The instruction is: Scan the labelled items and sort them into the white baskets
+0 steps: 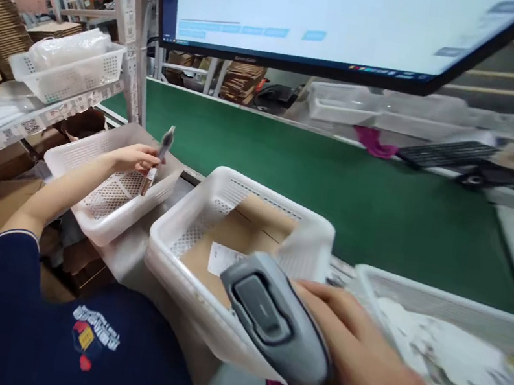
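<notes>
My left hand (137, 159) pinches a slim, see-through packet with a dark upper end (164, 144); its exact kind I cannot make out. It is held upright over the left white basket (104, 236), whose mesh floor shows. Wrapped around a grey barcode scanner (275, 317), my right hand (371, 363) is close to the camera and slightly blurred. Under the scanner's head stands the middle white basket (251, 185). Inside it lie a brown cardboard piece (257, 219) and a white paper label (222, 259), partly covered by the scanner.
A green conveyor belt (292, 159) runs behind the baskets, below a large monitor (306, 17). At right, another white basket (418, 288) holds white plastic-looking packets. A shelf at left carries a white basket (78, 80) of clear bags. A keyboard (445, 153) rests beyond the belt.
</notes>
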A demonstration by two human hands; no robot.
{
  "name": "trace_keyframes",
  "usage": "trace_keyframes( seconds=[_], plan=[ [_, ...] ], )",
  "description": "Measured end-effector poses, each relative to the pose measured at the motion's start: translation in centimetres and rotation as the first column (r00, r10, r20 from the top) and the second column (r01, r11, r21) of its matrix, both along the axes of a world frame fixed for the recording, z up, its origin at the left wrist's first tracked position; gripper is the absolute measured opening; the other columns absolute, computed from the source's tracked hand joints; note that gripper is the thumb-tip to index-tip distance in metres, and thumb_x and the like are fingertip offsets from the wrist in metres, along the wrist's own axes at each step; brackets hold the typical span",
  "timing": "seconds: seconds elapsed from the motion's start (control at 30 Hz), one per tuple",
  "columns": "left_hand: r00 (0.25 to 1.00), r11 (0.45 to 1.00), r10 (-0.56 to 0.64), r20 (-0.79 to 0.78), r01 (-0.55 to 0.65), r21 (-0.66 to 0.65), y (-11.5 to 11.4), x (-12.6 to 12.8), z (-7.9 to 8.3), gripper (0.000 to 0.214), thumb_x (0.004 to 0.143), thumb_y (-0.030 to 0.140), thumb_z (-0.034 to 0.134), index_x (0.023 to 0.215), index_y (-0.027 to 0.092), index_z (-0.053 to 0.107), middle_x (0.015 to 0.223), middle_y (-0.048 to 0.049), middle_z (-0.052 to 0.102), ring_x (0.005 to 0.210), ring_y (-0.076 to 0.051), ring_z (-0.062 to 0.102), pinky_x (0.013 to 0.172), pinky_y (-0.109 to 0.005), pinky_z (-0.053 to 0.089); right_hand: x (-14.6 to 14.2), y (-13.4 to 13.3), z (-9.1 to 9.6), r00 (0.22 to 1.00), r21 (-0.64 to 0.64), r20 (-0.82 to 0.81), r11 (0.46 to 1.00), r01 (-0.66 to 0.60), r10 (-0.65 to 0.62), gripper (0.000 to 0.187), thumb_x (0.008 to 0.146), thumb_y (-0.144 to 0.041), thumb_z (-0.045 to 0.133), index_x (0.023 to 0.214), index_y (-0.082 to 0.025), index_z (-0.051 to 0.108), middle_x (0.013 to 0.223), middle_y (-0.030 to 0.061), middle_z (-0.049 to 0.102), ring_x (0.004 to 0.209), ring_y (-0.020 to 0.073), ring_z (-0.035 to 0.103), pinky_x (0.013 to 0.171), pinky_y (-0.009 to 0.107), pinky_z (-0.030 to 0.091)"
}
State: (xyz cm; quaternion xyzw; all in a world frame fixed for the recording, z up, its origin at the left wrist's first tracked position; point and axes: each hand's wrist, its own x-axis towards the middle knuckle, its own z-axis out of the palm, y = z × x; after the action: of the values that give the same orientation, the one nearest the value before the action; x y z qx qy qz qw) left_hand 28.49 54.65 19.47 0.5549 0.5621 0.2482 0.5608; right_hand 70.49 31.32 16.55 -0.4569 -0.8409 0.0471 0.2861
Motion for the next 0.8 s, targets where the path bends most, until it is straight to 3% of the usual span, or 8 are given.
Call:
trace_keyframes(
  seconds=[0.13,0.27,0.43,0.53,0.6,0.7,0.73,0.8],
  plan=[
    [0.975,0.990,-0.143,0.169,0.143,0.011,-1.8,5.8,1.7,0.041,0.095,0.024,0.084,0.133,0.012,0.075,0.099,-0.0088,0.076,0.087,-0.018,0.076,0.081,-0.028,0.063,-3.3,1.5,2.1,1.000,0.107,-0.011,0.994,-0.019,0.020,0.074,0.085,-0.022,0.060,0.158,-0.034,0.055,0.117,0.0104,0.070,0.076,0.0277,0.075,0.049,0.036,0.056],
    [0.949,0.961,-0.277,0.152,0.271,0.058,-3.4,10.6,1.6,0.042,0.085,0.029,0.092,0.121,0.014,0.077,0.094,-0.0041,0.074,0.083,-0.017,0.072,0.080,-0.031,0.063,-3.6,1.2,2.8,0.996,0.051,0.088,0.999,0.016,-0.020,0.066,0.082,-0.021,0.057,0.148,-0.023,0.064,0.108,0.0083,0.071,0.071,0.0244,0.071,0.052,0.035,0.048],
    [0.914,0.912,-0.401,0.061,0.393,0.114,-4.1,14.2,-0.2,0.045,0.076,0.039,0.096,0.106,0.015,0.073,0.095,-0.0025,0.069,0.084,-0.017,0.069,0.072,-0.026,0.061,-1.6,-1.4,2.3,0.983,-0.058,0.120,0.987,0.149,-0.142,0.071,0.078,-0.019,0.061,0.148,-0.023,0.066,0.113,0.0087,0.072,0.071,0.0238,0.069,0.056,0.033,0.041],
    [0.898,0.891,-0.441,-0.004,0.438,0.115,-4.5,15.1,-1.5,0.054,0.071,0.050,0.095,0.109,0.017,0.074,0.096,-0.0042,0.070,0.083,-0.018,0.069,0.068,-0.026,0.060,0.7,-3.5,2.7,0.972,-0.169,0.049,0.957,0.235,-0.230,0.069,0.079,-0.014,0.059,0.146,-0.025,0.068,0.118,0.0082,0.071,0.082,0.0235,0.073,0.065,0.033,0.050],
    [0.890,0.882,-0.443,-0.108,0.455,0.125,-5.2,15.0,-2.3,0.063,0.069,0.059,0.090,0.116,0.019,0.076,0.101,-0.0081,0.075,0.084,-0.023,0.072,0.071,-0.032,0.063,2.8,-4.5,3.4,0.955,-0.230,0.005,0.929,0.291,-0.298,0.058,0.083,-0.015,0.058,0.139,-0.023,0.070,0.121,0.0097,0.070,0.094,0.0252,0.075,0.076,0.035,0.056],
    [0.883,0.859,-0.361,-0.299,0.440,0.262,-6.8,13.0,-3.4,0.072,0.063,0.068,0.084,0.122,0.026,0.082,0.128,-0.0140,0.082,0.106,-0.036,0.079,0.091,-0.045,0.068,7.9,-4.8,4.7,0.845,-0.142,-0.019,0.838,0.527,-0.535,0.044,0.082,-0.021,0.063,0.125,-0.020,0.072,0.125,0.0137,0.070,0.107,0.0311,0.074,0.087,0.041,0.058],
    [0.867,0.835,-0.367,-0.337,0.466,0.292,-7.7,11.9,-3.8,0.073,0.064,0.070,0.082,0.126,0.032,0.083,0.135,-0.0108,0.082,0.117,-0.038,0.078,0.097,-0.046,0.067,10.2,-4.6,5.3,0.773,-0.101,-0.029,0.771,0.629,-0.634,0.042,0.080,-0.024,0.066,0.121,-0.019,0.072,0.126,0.0151,0.069,0.110,0.0335,0.073,0.090,0.043,0.058],
    [0.803,0.810,-0.422,-0.421,0.543,0.222,-9.8,9.4,-4.3,0.061,0.062,0.076,0.077,0.116,0.050,0.087,0.116,0.0045,0.088,0.108,-0.035,0.082,0.088,-0.044,0.068,15.1,-3.9,6.4,0.554,-0.061,-0.122,0.564,0.824,-0.823,0.035,0.074,-0.027,0.071,0.108,-0.019,0.071,0.124,0.0155,0.070,0.111,0.0366,0.071,0.095,0.046,0.058]
  ],
)
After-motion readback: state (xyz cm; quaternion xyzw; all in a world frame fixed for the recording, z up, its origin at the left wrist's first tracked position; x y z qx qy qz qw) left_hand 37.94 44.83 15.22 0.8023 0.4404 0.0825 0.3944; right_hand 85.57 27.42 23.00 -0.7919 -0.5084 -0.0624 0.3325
